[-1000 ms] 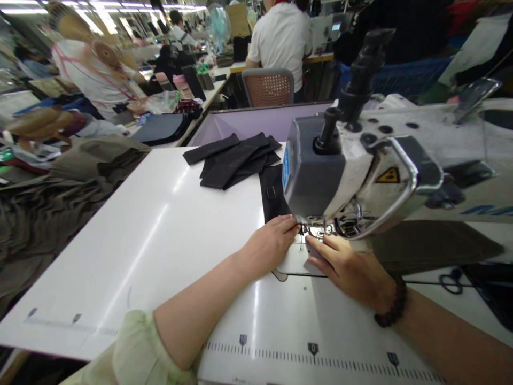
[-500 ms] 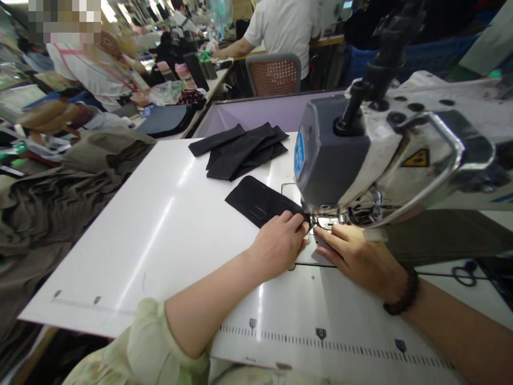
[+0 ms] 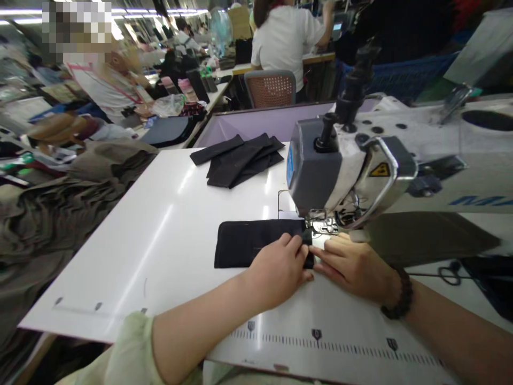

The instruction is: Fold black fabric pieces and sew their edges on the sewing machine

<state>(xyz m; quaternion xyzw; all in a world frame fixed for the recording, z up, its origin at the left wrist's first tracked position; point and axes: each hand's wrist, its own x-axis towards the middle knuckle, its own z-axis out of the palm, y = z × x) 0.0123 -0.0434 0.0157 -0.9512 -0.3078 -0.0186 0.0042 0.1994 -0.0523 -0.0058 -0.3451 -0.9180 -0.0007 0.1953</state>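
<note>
A black fabric piece (image 3: 240,246) with rounded corners lies flat on the white table, its right end by the needle area of the sewing machine (image 3: 315,166). My left hand (image 3: 278,272) is closed on that right end, its fingers curled and pressed together on the cloth. My right hand (image 3: 355,264), with a dark beaded bracelet, rests just right of it beside the presser foot (image 3: 320,227). Its fingers are stretched out, and the fingertips touch the cloth's right edge. The exact contact under the fingertips is hidden.
Several black fabric pieces (image 3: 240,160) lie heaped at the back of the table. Olive-brown cloth (image 3: 52,224) is piled along the left. Black-handled scissors (image 3: 449,272) and a dark olive cloth (image 3: 433,238) lie right. A chair (image 3: 272,88) and co-workers are behind.
The black fabric piece has turned from slanting to lying nearly square with the table's front edge. Both hands have shifted slightly with it. The camera view has moved a little.
</note>
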